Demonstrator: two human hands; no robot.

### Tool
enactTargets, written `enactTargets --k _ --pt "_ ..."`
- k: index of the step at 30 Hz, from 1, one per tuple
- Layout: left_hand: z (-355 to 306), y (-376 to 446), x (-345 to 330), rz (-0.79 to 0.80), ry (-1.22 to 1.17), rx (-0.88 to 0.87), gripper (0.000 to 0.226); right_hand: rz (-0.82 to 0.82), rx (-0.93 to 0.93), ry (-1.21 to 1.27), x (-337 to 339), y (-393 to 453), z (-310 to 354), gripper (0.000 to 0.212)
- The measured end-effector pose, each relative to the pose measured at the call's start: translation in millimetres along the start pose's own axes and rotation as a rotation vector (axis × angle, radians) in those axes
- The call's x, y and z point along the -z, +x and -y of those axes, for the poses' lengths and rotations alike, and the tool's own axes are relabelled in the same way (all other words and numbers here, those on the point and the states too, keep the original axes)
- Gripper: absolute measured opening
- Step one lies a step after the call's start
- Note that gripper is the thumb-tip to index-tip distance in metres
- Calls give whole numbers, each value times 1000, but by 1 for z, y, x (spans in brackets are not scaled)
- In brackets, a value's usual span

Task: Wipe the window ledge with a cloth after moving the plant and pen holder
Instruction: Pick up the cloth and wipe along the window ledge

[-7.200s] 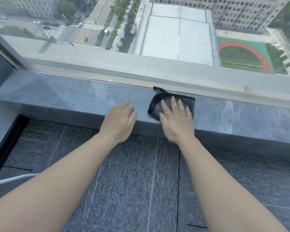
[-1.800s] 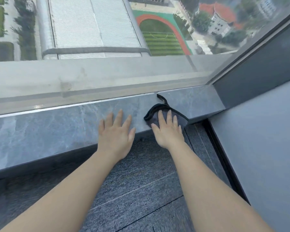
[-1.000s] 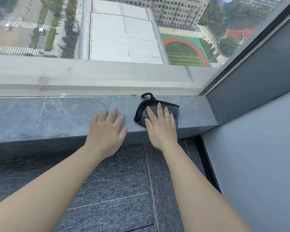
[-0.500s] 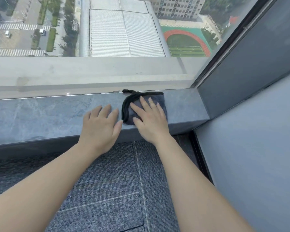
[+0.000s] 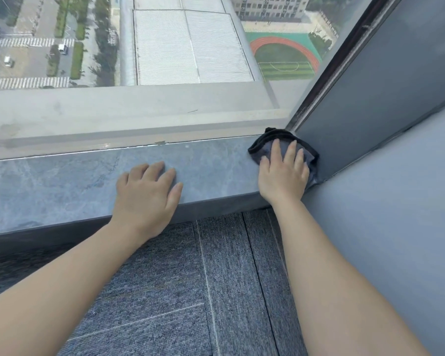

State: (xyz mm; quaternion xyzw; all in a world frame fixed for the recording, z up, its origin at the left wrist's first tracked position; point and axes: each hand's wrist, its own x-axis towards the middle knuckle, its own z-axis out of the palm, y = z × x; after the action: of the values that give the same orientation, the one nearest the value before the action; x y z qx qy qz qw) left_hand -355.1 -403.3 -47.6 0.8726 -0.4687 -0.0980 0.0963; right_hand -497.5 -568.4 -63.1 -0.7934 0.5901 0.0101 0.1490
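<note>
Your right hand (image 5: 283,176) fingers (image 5: 275,152) spread flat on the cloth (image 5: 265,147), pressed into the window ledge (image 5: 62,181) right corner; your left hand (image 5: 145,196) lies open, flat on the ledge.

The right hand (image 5: 283,176) has slid the cloth (image 5: 263,149) into the ledge's right corner.

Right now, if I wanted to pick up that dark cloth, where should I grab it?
Probably its left, window-side edge: the cloth bunches up there beyond the right hand. Come from the left, along the open ledge, since the wall blocks its right side.
</note>
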Motion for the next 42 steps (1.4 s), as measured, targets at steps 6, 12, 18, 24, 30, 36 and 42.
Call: enactTargets --k 6,12,18,24,30,36,42 --pt "0 6 -3 11 11 -15 75 2 -26 17 5 18 8 55" --pt "3 5 2 76 -25 -15 84 23 96 -28 1 -1 21 55" --pt "4 3 20 144 -274 82 63 129 430 -32 -17 -49 62 54" --pt "-11 4 30 186 -652 344 44 321 522 191 -8 -76 62 47" --pt "-28 4 28 189 -728 481 49 -130 -152 735 3 -83 47 26" --pt "-32 -1 29 258 -659 505 12 84 -298 906 6 -83 53 33" --pt "-20 -32 42 395 -708 538 21 209 -367 897 13 -116 53 17"
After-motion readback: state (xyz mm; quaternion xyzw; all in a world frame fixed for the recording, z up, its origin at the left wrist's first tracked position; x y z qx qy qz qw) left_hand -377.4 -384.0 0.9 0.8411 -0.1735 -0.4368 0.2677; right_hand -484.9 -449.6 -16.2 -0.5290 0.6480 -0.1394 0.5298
